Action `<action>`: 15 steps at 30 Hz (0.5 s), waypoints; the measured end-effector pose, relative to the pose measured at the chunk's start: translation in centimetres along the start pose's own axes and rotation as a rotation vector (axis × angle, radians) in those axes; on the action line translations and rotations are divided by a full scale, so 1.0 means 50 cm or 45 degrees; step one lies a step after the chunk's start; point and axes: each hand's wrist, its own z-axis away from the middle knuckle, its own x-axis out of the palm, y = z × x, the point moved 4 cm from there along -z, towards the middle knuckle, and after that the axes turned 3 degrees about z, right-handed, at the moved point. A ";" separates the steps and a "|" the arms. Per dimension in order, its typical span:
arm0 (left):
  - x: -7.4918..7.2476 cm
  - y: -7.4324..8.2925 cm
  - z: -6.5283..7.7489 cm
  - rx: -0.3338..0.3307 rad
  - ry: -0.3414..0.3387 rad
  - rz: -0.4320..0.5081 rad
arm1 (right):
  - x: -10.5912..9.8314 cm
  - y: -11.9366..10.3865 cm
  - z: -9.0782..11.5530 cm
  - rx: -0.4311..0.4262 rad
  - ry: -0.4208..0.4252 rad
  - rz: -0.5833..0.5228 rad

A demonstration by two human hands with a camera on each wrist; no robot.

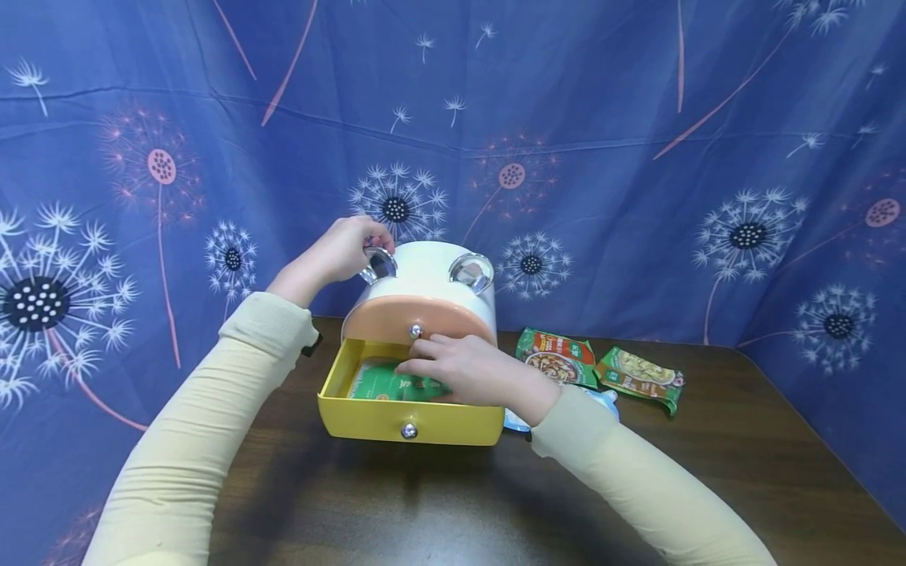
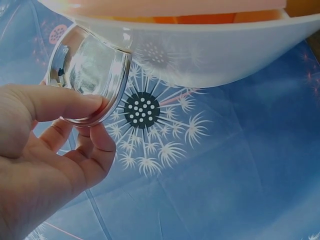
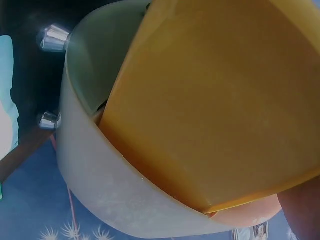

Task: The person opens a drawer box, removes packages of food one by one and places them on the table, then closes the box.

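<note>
Near the back edge of the table [image 1: 736, 440], the left hand [image 1: 347, 250] pinches the white cabinet's [image 1: 428, 273] chrome ear [image 2: 92, 70]; the right hand [image 1: 470, 371], grip unclear, reaches over the green packet [image 1: 377, 382] in the yellow drawer [image 1: 460, 424].

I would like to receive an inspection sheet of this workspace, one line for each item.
Surface: dark wooden table, glossy under the light.
Job's things: white rounded drawer cabinet; yellow drawer pulled out, green packet inside; peach upper drawer looks closed.
Clutter: red-and-green food packet, green-and-yellow food packet and partly hidden blue-and-white item, right of the cabinet.
Hands: left hand pinches a silver ear-shaped handle; right hand is over the green packet, grip unclear.
Cables: nothing seen.
Surroundings: blue dandelion-print cloth behind and beside the table.
</note>
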 end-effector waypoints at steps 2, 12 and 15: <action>-0.001 0.000 0.001 -0.002 -0.002 0.005 | 0.004 0.000 -0.002 -0.022 -0.018 -0.027; 0.000 0.002 0.001 -0.032 -0.015 0.006 | 0.024 -0.006 -0.012 -0.149 -0.123 -0.058; 0.000 0.001 0.000 -0.039 -0.017 0.002 | 0.028 -0.009 -0.016 -0.187 -0.153 -0.012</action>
